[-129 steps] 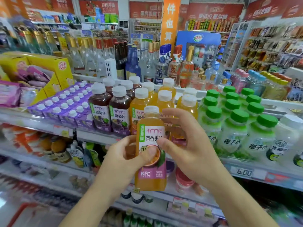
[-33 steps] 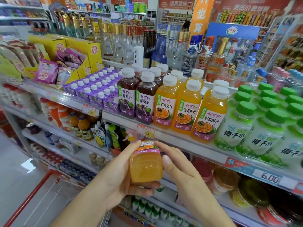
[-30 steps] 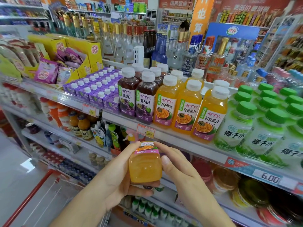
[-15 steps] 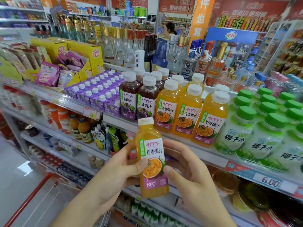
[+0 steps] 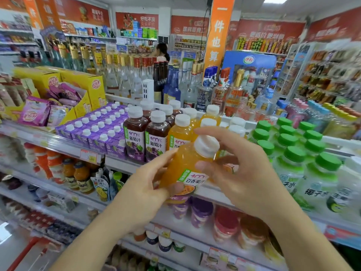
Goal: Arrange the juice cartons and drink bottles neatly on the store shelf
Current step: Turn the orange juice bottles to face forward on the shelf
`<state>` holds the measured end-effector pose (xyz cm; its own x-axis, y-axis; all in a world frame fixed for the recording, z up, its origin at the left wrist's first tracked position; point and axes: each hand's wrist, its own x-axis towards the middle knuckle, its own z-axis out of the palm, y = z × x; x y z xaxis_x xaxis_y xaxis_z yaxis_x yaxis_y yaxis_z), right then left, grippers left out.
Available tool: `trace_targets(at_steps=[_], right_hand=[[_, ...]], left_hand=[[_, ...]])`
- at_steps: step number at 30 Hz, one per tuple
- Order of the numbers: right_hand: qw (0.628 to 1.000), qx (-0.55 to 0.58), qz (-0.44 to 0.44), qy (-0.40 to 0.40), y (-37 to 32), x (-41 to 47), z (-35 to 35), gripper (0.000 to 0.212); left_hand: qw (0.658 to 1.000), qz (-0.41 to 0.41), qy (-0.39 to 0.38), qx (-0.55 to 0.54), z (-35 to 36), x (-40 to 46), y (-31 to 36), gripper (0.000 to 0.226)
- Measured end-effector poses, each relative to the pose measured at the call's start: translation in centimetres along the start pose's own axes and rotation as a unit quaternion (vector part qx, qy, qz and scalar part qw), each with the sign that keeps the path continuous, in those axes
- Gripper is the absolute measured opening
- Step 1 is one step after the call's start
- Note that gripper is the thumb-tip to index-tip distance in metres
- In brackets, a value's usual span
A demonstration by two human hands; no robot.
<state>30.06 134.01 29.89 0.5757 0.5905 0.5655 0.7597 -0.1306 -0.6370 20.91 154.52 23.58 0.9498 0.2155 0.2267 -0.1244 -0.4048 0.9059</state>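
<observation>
Half a second ago the orange juice bottle (image 5: 187,167) stood upright in both hands, with its label facing the camera. Now it is tilted, its white cap leaning up and to the right toward the shelf (image 5: 121,163), and it is higher, level with the front row of bottles. A second ago its bottom was turned to the camera. So the check of the bottle seems finished, and the person is probably bringing it back to its row.

The left hand (image 5: 142,194) holds the lower part of the bottle, with the thumb pressed on the label and the fingers curled around the far side. The right hand (image 5: 240,173) holds the upper part: the thumb is on the shoulder under the cap and the other fingers are curved loosely behind the neck. The bottle is in the air, just in front of the shelf edge, not standing on it.

On the shelf, the purple cartons (image 5: 97,130) stand in tidy rows at the left. Beside them are two dark grape juice bottles (image 5: 145,139), then the orange bottles (image 5: 180,132) of the same kind as the one in hand, then the green-capped bottles (image 5: 293,159). The gap for the held bottle is hidden behind the hands. The yellow boxes (image 5: 78,89) hold pink and purple snack packets.
</observation>
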Motion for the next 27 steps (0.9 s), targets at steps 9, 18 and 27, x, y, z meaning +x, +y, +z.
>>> trace_targets(at_steps=[9, 18, 27], right_hand=[[0.985, 0.045, -0.075, 0.15, -0.8, 4.7, -6.2, 0.036], [0.961, -0.006, -0.08, 0.266, 1.2, 9.6, -9.3, 0.032], [0.97, -0.079, 0.035, 0.229, 4.6, 11.1, -7.4, 0.032]], left_hand=[[0.993, 0.107, 0.043, 0.037, -1.6, 5.8, 3.3, 0.085], [0.922, 0.181, 0.073, 0.333, -0.8, 10.3, 1.2, 0.084], [0.908, 0.205, 0.089, 0.355, -0.5, 10.9, 0.7, 0.066]])
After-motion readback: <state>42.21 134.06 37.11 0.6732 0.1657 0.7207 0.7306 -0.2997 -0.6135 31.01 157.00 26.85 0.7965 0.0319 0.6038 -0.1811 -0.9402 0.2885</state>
